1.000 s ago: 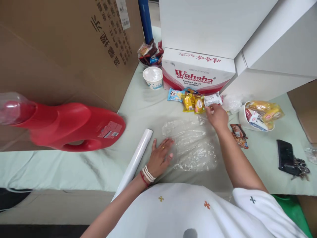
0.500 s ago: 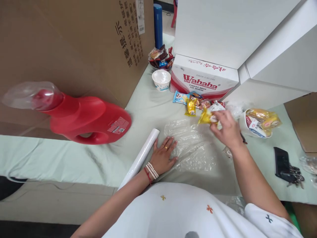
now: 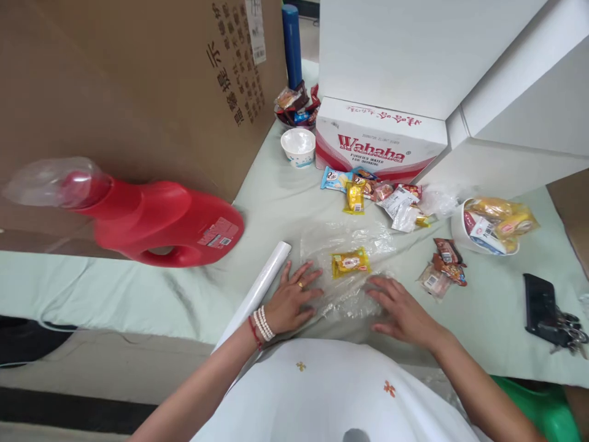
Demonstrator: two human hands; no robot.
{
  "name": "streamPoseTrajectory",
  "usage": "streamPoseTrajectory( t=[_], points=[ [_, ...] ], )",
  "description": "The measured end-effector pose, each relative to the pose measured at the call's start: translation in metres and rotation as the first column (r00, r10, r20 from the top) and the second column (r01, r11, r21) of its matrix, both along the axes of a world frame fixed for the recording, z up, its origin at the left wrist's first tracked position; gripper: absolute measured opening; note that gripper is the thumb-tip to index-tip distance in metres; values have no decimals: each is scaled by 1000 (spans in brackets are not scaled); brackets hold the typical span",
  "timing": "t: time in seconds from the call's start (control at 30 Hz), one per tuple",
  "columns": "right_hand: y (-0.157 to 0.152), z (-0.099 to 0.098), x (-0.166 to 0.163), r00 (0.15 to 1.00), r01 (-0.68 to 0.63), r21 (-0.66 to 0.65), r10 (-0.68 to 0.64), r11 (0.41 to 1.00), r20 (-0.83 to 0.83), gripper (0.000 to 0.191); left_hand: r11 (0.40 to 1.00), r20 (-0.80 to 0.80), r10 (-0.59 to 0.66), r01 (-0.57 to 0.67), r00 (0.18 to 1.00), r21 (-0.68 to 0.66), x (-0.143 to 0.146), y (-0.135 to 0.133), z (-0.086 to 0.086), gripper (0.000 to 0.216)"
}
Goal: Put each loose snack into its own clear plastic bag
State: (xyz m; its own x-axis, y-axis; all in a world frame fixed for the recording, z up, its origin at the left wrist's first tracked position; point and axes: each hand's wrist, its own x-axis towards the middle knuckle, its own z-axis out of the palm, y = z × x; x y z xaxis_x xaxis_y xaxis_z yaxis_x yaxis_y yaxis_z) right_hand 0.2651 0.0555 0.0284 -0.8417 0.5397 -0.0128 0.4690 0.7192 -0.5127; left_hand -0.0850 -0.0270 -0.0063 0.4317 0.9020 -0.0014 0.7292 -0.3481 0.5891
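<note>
A yellow-wrapped snack packet [image 3: 351, 263] lies on a sheet of clear plastic film [image 3: 317, 236] spread over the cloth. My left hand [image 3: 294, 301] rests at the film's left edge with its fingers spread. My right hand [image 3: 402, 310] is over the film's right edge, fingers apart and holding nothing. Beside my left hand lies a white roll [image 3: 253, 294], partly covered by my forearm. Past my right hand are several brown snack packets [image 3: 448, 255] and a clear-wrapped one [image 3: 434, 280].
Behind the film, several snack packets [image 3: 354, 196] lie before a Wahaba carton [image 3: 380, 144]. A white bowl [image 3: 299, 147] stands at back; another bowl [image 3: 460, 230] holds packets at right. A red jug [image 3: 170, 224] lies left by a cardboard box [image 3: 138, 92]. A phone [image 3: 540, 307] with keys sits far right.
The yellow packet has gone from my right hand onto the film. My right hand has let go and come down and left to the film's edge. My left hand has barely shifted.
</note>
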Motion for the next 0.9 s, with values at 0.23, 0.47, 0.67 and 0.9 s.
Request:
streamPoseTrajectory(
  t=[0.23, 0.47, 0.67, 0.9],
  points=[
    [17, 1, 7, 956, 186, -136, -211, 973, -202, 17, 951, 310, 273, -304, 911, 57, 1, 27, -6, 14],
    [126, 20, -42, 912, 352, 86, -362, 932, 192, 24, 678, 184, 704, -726, 686, 112, 20, 80, -17, 22],
    [149, 10, -126, 923, 193, 118, -221, 974, 315, 55, 658, 96, 744, -750, 661, 63, 40, 80, -9, 85],
    [132, 20, -134, 936, 86, 34, -93, 996, 341, 30, 602, -178, 775, -794, 607, -84, 48, 98, -3, 99]
  ],
)
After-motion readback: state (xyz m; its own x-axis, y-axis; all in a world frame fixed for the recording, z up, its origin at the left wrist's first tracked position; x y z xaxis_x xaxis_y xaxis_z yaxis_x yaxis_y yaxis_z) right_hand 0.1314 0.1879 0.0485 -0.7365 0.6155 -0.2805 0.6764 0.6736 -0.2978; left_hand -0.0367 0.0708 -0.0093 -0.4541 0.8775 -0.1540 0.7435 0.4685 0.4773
